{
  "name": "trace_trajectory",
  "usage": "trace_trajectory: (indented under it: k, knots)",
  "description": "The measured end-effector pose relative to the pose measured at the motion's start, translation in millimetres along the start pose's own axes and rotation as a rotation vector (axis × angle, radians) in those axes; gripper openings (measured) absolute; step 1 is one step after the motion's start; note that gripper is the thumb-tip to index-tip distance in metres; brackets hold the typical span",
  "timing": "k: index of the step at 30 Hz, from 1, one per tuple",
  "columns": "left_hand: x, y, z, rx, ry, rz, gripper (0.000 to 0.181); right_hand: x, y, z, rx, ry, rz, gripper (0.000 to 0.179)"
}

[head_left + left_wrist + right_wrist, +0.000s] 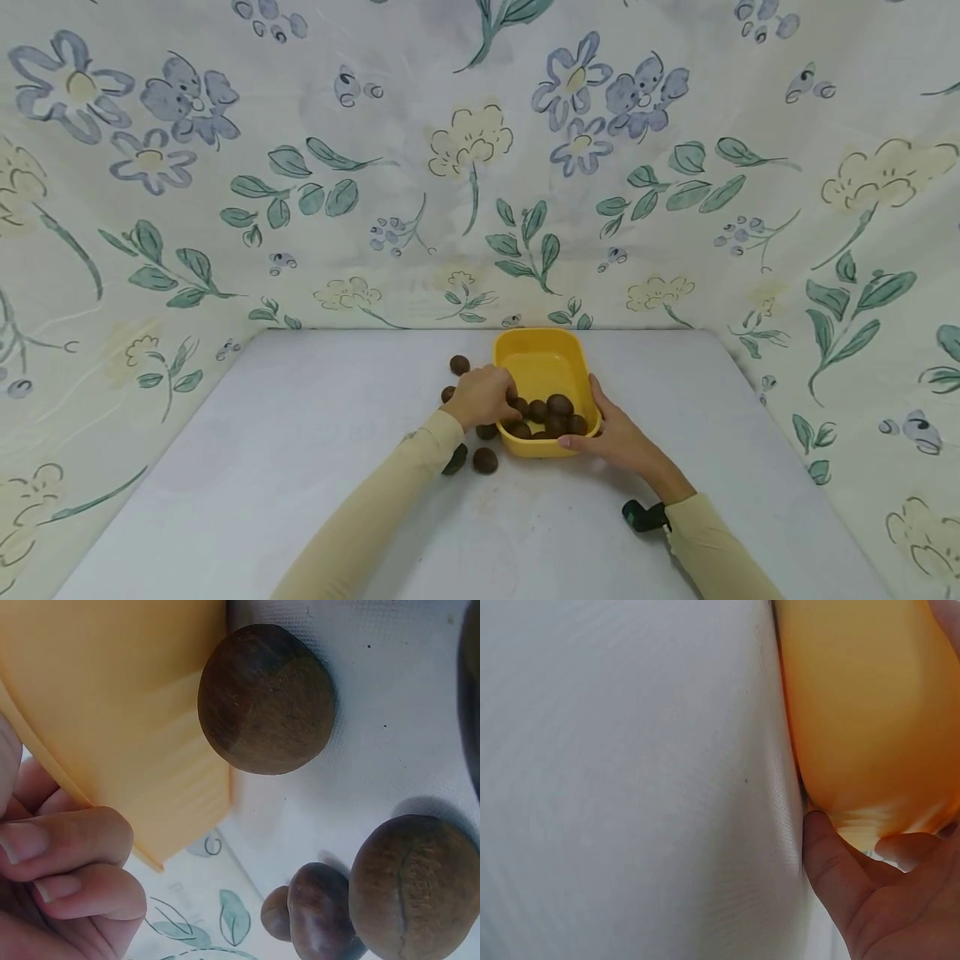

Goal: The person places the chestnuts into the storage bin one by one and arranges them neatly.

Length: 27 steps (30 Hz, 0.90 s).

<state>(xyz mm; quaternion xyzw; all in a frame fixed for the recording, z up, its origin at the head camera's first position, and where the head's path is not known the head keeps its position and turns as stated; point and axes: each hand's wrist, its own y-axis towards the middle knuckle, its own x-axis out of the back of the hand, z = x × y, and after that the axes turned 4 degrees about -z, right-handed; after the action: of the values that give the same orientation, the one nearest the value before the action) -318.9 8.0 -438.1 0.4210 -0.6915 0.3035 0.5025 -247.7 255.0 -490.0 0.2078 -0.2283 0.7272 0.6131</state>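
Note:
A yellow plastic box [542, 450] sits on the white table with several brown chestnuts [558, 405] gathered at its near end. My left hand [483, 396] reaches over the box's left rim with its fingers curled. A chestnut shows right beside its thumb and forefinger; I cannot tell whether they pinch it. In the left wrist view the curled fingers [82, 832] overlap the rim. My right hand [618, 437] grips the box's near right corner, thumb on the near rim, fingers along the right wall. The right wrist view shows its fingers against the yellow wall [862, 712].
Loose chestnuts lie on the table left of the box, among them one near the back [460, 365] and one toward the front [485, 461]. A small black device [643, 517] sits at my right wrist. Flower-printed cloth [420, 233] stands behind the white table [337, 392].

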Motion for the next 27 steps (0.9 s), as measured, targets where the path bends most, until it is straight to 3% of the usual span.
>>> trace_trajectory:
  k: [11,19,22,27]
  knots:
    - [-4.0,2.0,-0.3,0.001,-0.081,0.023,0.009,3,-0.4,0,0.019,0.012,0.003,0.129]
    - [-3.7,-1.8,-1.4,0.037,-0.098,0.024,0.012,0,0.1,-1,0.021,0.021,-0.002,0.129]
    - [-2.7,-5.2,-0.6,0.041,-0.090,0.005,0.017,-2,-0.1,-1,0.015,0.029,-0.008,0.129]
    - [4.7,-14.7,5.0,0.038,-0.137,-0.097,0.023,-3,0.3,-2,0.016,0.020,-0.010,0.129]
